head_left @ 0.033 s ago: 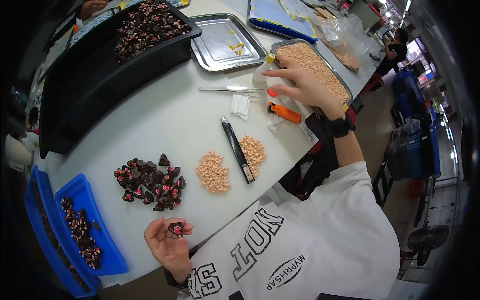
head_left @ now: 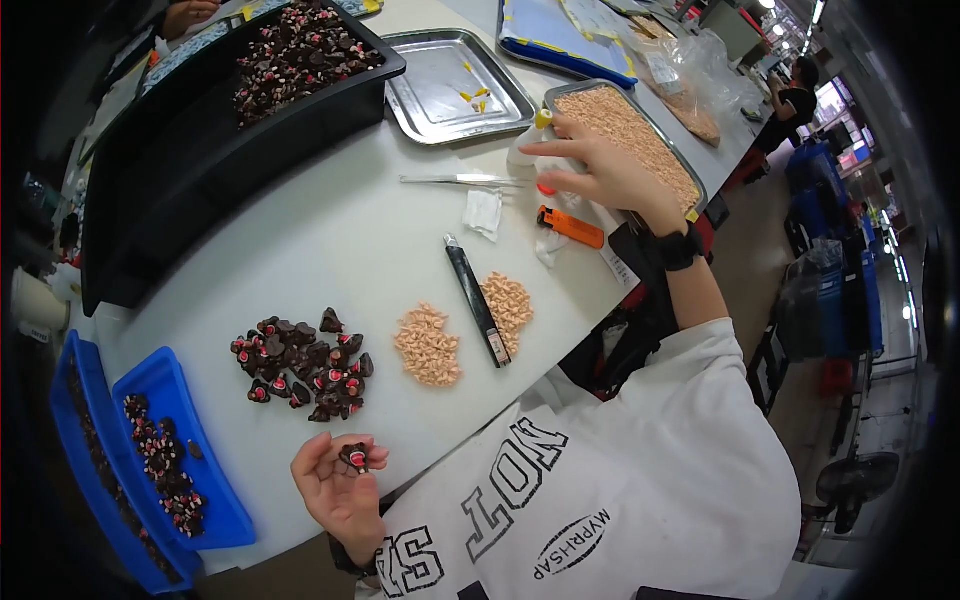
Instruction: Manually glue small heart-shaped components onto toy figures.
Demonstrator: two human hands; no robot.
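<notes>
The dark brown piece (head_left: 354,458) is in the left hand (head_left: 338,490), just above the near edge of a pale worktop (head_left: 320,220). On this worktop the largest container is a long black bin (head_left: 190,220); its far end holds a heap of dark brown pieces mixed with pink and cream ones. Next in size are two blue trays, side by side at the left. The outer tray (head_left: 80,440) has a dark strip of pieces along it, too small to tell well; the inner tray (head_left: 220,490) has a row of dark, pink and cream pieces. At the far side, a metal tray (head_left: 430,80) carries some yellow bits, and a second metal tray (head_left: 671,148) is filled with small beige pieces.

The right hand (head_left: 552,165) has its fingers apart, close to a small white bottle (head_left: 525,150) with yellow cap; I cannot tell if they touch.

The left hand is closed with thumb and fingers around the brown piece. This piece turns its pink and white part up to the camera and toward the person, while its dark part points to the heap of similar pieces (head_left: 305,365). It is compact, so its long axis I cannot tell.
</notes>
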